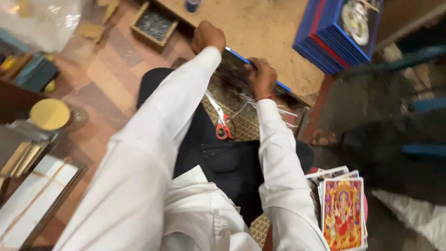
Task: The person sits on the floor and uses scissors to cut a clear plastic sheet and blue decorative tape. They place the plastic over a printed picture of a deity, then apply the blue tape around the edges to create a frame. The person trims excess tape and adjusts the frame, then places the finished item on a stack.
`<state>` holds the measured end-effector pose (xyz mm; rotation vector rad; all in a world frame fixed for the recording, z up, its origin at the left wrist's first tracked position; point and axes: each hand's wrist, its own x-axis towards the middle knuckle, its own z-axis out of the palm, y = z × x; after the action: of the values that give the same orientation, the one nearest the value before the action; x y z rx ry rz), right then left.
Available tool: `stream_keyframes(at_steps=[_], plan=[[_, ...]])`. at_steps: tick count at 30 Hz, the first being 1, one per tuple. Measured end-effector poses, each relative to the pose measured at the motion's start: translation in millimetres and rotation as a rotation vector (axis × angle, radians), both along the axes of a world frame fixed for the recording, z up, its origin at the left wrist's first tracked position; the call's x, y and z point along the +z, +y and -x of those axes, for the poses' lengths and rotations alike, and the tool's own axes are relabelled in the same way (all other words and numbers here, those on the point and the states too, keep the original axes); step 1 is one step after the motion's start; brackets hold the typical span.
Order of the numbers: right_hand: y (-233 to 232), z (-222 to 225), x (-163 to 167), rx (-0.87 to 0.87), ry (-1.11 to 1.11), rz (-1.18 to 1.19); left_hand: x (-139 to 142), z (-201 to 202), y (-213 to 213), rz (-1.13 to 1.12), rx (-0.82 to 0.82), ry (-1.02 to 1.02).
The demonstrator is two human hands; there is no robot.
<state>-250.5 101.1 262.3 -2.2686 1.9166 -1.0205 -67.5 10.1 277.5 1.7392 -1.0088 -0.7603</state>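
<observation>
The fingers of the left hand [208,36] are curled over the far end of a blue-edged framed picture [241,69], which is gripped there. The near edge of the same frame is clasped by the right hand [261,76], fingers bent around it. The frame is held tilted between the lap and the edge of a brown worktable [260,32]. Red-handled scissors [221,122] are seen lying on the lap, below the frame.

A stack of blue frames [339,32] is kept on the table's right side. A tiled floor [107,79] is laid in brown and pale squares. A small wooden box [154,24] filled with dark, fine pieces, too blurred to be identified, is set on the floor beside the table. Colourful prints [343,214] are piled at the lower right.
</observation>
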Motion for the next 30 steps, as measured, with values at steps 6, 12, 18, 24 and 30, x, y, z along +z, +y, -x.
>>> stream_keyframes(at_steps=[6,12,18,24,30], plan=[[-3.8,20.3,0.0,0.110,0.057,0.008,-8.0,22.1,41.5,0.628,-0.847,-0.689],[21.1,92.9,30.3,0.090,0.122,-0.223,-8.4,-26.3,6.2,0.539,-0.805,-0.662],[46.8,121.4,9.0,-0.240,-0.476,-0.131,-28.4,-32.0,8.4,0.351,-0.548,-0.059],[32.3,75.8,-43.7,-0.337,-0.835,0.248,-58.6,27.6,40.6,0.681,-0.087,0.050],[38.2,86.6,-8.1,-0.306,-0.966,0.219,-25.6,14.7,18.8,0.449,-0.275,0.081]])
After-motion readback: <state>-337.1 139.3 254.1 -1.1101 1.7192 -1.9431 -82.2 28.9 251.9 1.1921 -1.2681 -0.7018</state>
